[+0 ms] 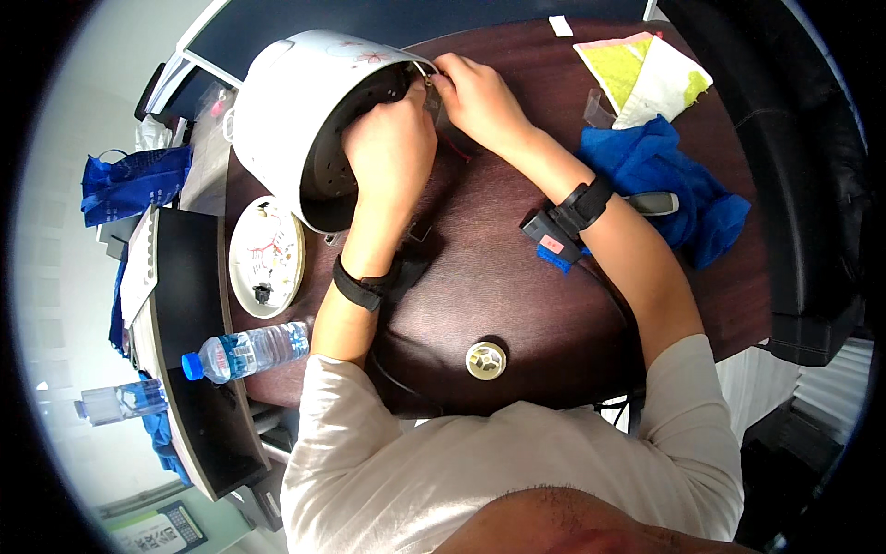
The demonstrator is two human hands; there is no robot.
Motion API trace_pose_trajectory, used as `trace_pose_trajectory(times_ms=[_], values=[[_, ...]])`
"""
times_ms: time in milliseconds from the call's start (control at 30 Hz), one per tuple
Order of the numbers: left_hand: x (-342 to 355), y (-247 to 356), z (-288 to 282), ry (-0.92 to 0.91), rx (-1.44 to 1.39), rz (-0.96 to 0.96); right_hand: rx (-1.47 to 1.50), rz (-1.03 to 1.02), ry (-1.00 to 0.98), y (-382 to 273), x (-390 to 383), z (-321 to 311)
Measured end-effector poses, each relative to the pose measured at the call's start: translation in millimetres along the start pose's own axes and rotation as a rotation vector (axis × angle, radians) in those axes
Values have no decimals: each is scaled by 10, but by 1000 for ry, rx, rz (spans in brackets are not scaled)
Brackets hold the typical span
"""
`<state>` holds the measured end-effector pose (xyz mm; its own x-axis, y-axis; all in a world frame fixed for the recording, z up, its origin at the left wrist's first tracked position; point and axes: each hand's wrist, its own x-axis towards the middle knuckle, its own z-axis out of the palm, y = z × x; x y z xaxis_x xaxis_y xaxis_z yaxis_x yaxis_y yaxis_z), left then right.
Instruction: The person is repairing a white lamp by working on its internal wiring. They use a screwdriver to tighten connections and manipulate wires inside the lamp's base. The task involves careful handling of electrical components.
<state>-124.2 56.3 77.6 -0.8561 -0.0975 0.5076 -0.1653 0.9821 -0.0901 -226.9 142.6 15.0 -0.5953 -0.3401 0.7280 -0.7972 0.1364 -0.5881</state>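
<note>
A white appliance housing (268, 102) with a red floral print lies on its side at the upper middle, its dark perforated interior facing me. My left hand (388, 152) is inside the opening near the upper right rim, fingers curled; what they hold is hidden. My right hand (475, 102) grips that rim from outside, thumb and finger pressed together beside a small brass-coloured piece (428, 80). A thin red wire shows under the hands. A white plate (242, 258) holding several small dark and light parts and red wires sits at the housing's lower left.
A water bottle (254, 354) lies near my left arm; a round tin (485, 360) sits in front of me. Blue cloth (701, 212) and a yellow-white cloth (664, 83) are at right, beside a black chair (798, 277). A side shelf (189, 323) with bags stands at left.
</note>
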Motion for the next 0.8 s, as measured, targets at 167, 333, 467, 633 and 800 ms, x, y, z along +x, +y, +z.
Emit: trace_pose_trajectory(times_ms=[167,333,467,633,800], values=[[-28,17,51,3,1,-17,-44,-16,-2,-8,-5,18],[-25,33,34,17,1,0,-62,6,15,-8,-11,21],[6,37,34,5,-26,-38,-57,-12,33,21,-13,33],[27,11,34,1,-65,-70,-24,-40,9,4,13,-14],[9,19,-73,-31,-113,-166,-34,-46,-45,-94,9,-34]])
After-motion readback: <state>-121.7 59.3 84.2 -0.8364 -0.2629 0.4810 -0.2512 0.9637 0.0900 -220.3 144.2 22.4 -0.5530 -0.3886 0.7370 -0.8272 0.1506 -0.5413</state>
